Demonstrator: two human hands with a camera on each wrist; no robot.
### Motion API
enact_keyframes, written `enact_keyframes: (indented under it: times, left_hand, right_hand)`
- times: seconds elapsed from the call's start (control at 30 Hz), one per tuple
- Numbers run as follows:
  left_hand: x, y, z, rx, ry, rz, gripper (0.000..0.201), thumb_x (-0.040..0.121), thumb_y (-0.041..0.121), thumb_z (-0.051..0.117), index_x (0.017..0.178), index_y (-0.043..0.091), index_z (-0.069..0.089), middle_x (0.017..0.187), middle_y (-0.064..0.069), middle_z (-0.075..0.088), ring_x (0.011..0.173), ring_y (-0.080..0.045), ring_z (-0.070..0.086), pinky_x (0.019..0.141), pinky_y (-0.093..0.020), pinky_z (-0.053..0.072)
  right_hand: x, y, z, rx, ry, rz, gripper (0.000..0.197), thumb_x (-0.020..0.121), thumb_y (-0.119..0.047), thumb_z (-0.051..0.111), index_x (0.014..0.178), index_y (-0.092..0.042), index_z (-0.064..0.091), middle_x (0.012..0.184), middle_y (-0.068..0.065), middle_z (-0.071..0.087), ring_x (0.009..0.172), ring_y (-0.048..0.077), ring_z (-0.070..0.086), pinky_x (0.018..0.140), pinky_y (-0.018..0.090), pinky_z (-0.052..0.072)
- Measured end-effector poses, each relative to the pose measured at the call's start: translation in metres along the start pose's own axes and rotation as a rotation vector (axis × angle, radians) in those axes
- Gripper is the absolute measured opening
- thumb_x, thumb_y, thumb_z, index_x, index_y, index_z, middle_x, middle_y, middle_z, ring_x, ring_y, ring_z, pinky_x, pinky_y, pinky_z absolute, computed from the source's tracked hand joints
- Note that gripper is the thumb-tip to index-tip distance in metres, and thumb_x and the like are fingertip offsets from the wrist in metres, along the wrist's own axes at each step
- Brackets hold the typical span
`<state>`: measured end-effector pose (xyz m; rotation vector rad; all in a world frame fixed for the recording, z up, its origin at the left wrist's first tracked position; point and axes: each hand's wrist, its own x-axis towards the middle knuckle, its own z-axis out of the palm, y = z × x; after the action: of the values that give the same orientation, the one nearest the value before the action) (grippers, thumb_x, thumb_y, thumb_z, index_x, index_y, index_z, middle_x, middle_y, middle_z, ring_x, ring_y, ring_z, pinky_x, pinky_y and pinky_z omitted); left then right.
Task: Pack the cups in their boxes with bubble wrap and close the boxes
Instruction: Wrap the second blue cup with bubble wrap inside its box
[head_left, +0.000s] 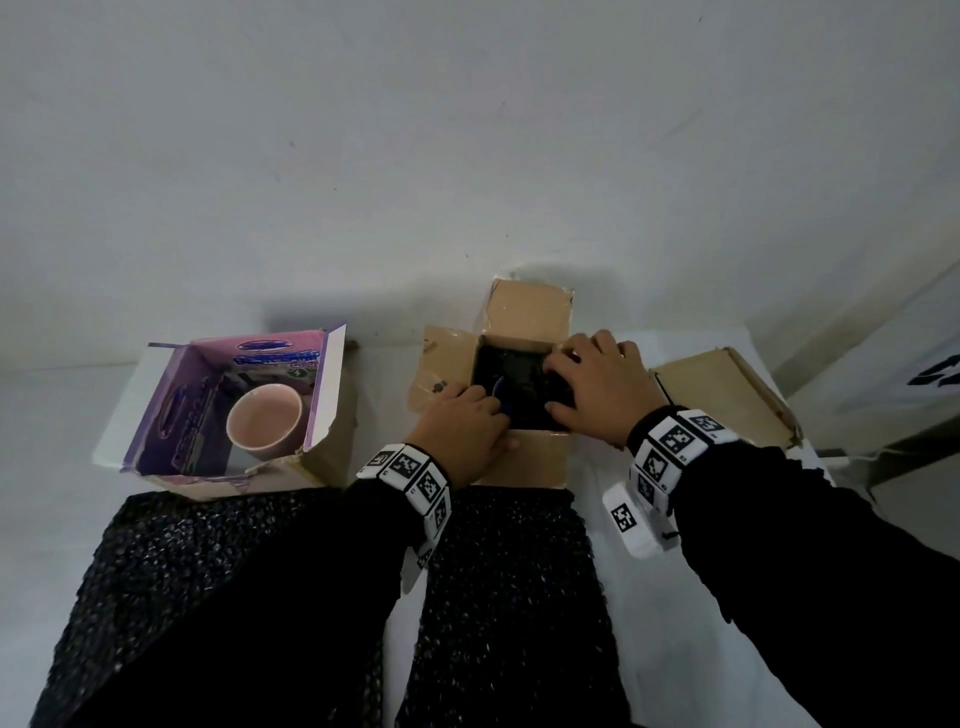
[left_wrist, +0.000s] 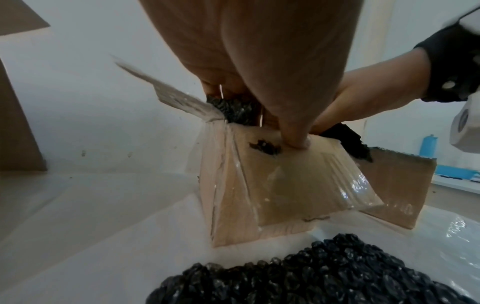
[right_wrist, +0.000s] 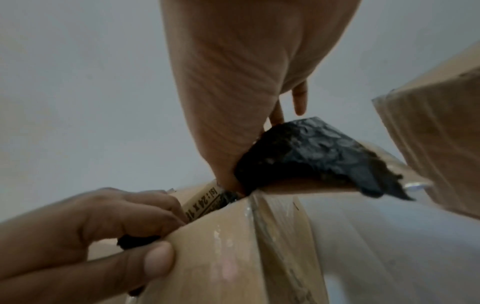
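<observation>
An open brown cardboard box (head_left: 530, 460) stands mid-table, lined with black bubble wrap (head_left: 519, 364). A sliver of a blue cup (head_left: 503, 399) shows inside; the rest is hidden. My left hand (head_left: 467, 431) grips the box's near-left rim, fingers inside and thumb (left_wrist: 296, 139) on the outer wall (left_wrist: 285, 185). My right hand (head_left: 597, 387) reaches in from the right rim and holds a bulging fold of wrap (right_wrist: 311, 156) between thumb and fingers. A pink cup (head_left: 265, 421) sits unwrapped in an open purple box (head_left: 171, 405) at the left.
A loose sheet of black bubble wrap (head_left: 182, 597) covers the near table under my forearms. Another brown cardboard box (head_left: 727, 395) lies just right of my right hand. The white wall rises close behind the boxes. The table ends at the right.
</observation>
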<state>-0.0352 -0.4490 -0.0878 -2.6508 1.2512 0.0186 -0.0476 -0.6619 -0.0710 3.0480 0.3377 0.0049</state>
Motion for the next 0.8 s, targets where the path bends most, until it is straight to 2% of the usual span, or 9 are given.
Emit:
enact_keyframes:
  times: [0.13, 0.27, 0.33, 0.43, 0.5, 0.57, 0.63, 0.73, 0.8]
  left_hand:
    - [0.005, 0.002, -0.001, -0.006, -0.061, -0.036, 0.052, 0.098, 0.054, 0.028, 0.119, 0.021, 0.062, 0.113, -0.002, 0.059, 0.105, -0.023, 0.049, 0.095, -0.038, 0.033]
    - [0.007, 0.004, 0.0, 0.021, -0.064, -0.05, 0.047, 0.099, 0.052, 0.031, 0.118, 0.021, 0.062, 0.112, 0.0, 0.062, 0.106, -0.023, 0.049, 0.095, -0.037, 0.034]
    - [0.009, 0.005, 0.002, 0.024, -0.062, -0.05, 0.046, 0.099, 0.051, 0.031, 0.116, 0.021, 0.062, 0.11, 0.001, 0.064, 0.106, -0.022, 0.05, 0.096, -0.037, 0.034]
    - [0.009, 0.004, 0.004, 0.017, -0.059, -0.05, 0.046, 0.099, 0.051, 0.031, 0.114, 0.022, 0.063, 0.109, 0.002, 0.065, 0.105, -0.022, 0.05, 0.096, -0.037, 0.033]
    - [0.007, 0.004, 0.007, 0.005, -0.046, -0.051, 0.046, 0.099, 0.051, 0.031, 0.116, 0.022, 0.063, 0.111, 0.001, 0.063, 0.106, -0.022, 0.048, 0.097, -0.037, 0.032]
    - [0.005, 0.004, 0.01, -0.025, -0.016, -0.057, 0.046, 0.098, 0.05, 0.032, 0.116, 0.021, 0.062, 0.114, -0.001, 0.058, 0.107, -0.023, 0.046, 0.097, -0.038, 0.031]
    - [0.004, 0.004, 0.014, -0.069, 0.042, -0.061, 0.042, 0.097, 0.048, 0.037, 0.112, 0.019, 0.063, 0.114, -0.003, 0.054, 0.105, -0.025, 0.046, 0.096, -0.039, 0.031]
    - [0.002, 0.005, 0.021, -0.085, 0.143, -0.039, 0.031, 0.092, 0.042, 0.047, 0.105, 0.017, 0.061, 0.103, -0.004, 0.057, 0.09, -0.026, 0.051, 0.085, -0.039, 0.037]
    - [0.002, 0.009, 0.026, -0.11, 0.212, -0.051, 0.025, 0.087, 0.035, 0.056, 0.107, 0.019, 0.057, 0.096, -0.002, 0.059, 0.081, -0.025, 0.052, 0.081, -0.038, 0.036]
  right_hand:
    - [-0.001, -0.001, -0.003, 0.022, -0.006, -0.13, 0.02, 0.086, -0.04, 0.053, 0.096, -0.026, 0.063, 0.105, -0.003, 0.059, 0.103, 0.021, 0.047, 0.086, 0.039, 0.034]
    - [-0.007, 0.006, 0.007, -0.085, 0.045, -0.255, 0.044, 0.091, -0.051, 0.035, 0.081, -0.028, 0.07, 0.083, -0.012, 0.066, 0.105, 0.018, 0.049, 0.095, 0.045, 0.029]
    - [-0.009, 0.004, 0.01, -0.11, 0.028, -0.265, 0.057, 0.093, -0.057, 0.026, 0.08, -0.027, 0.074, 0.085, -0.011, 0.066, 0.108, 0.02, 0.047, 0.097, 0.048, 0.026]
    - [-0.004, -0.005, 0.007, -0.115, 0.057, -0.224, 0.067, 0.093, -0.061, 0.022, 0.077, -0.024, 0.076, 0.095, -0.003, 0.061, 0.104, 0.023, 0.044, 0.091, 0.045, 0.025]
    - [0.0, -0.009, 0.005, -0.095, 0.018, -0.192, 0.062, 0.094, -0.061, 0.026, 0.091, -0.021, 0.074, 0.102, -0.001, 0.059, 0.105, 0.023, 0.042, 0.09, 0.044, 0.025]
    - [0.003, -0.01, 0.006, -0.053, -0.003, -0.159, 0.044, 0.09, -0.056, 0.04, 0.113, -0.024, 0.058, 0.113, 0.0, 0.057, 0.105, 0.026, 0.043, 0.089, 0.043, 0.028]
    - [0.004, -0.009, 0.008, -0.004, 0.024, -0.173, 0.045, 0.087, -0.048, 0.036, 0.125, -0.03, 0.051, 0.117, 0.001, 0.056, 0.102, 0.028, 0.046, 0.083, 0.043, 0.032]
    - [-0.001, -0.001, 0.012, -0.033, -0.009, -0.241, 0.053, 0.087, -0.042, 0.02, 0.112, -0.024, 0.064, 0.116, 0.001, 0.056, 0.105, 0.027, 0.045, 0.082, 0.042, 0.036]
    - [-0.006, 0.006, 0.01, -0.031, 0.045, -0.287, 0.044, 0.091, -0.04, 0.026, 0.101, -0.019, 0.064, 0.109, 0.001, 0.057, 0.1, 0.024, 0.048, 0.08, 0.04, 0.038]
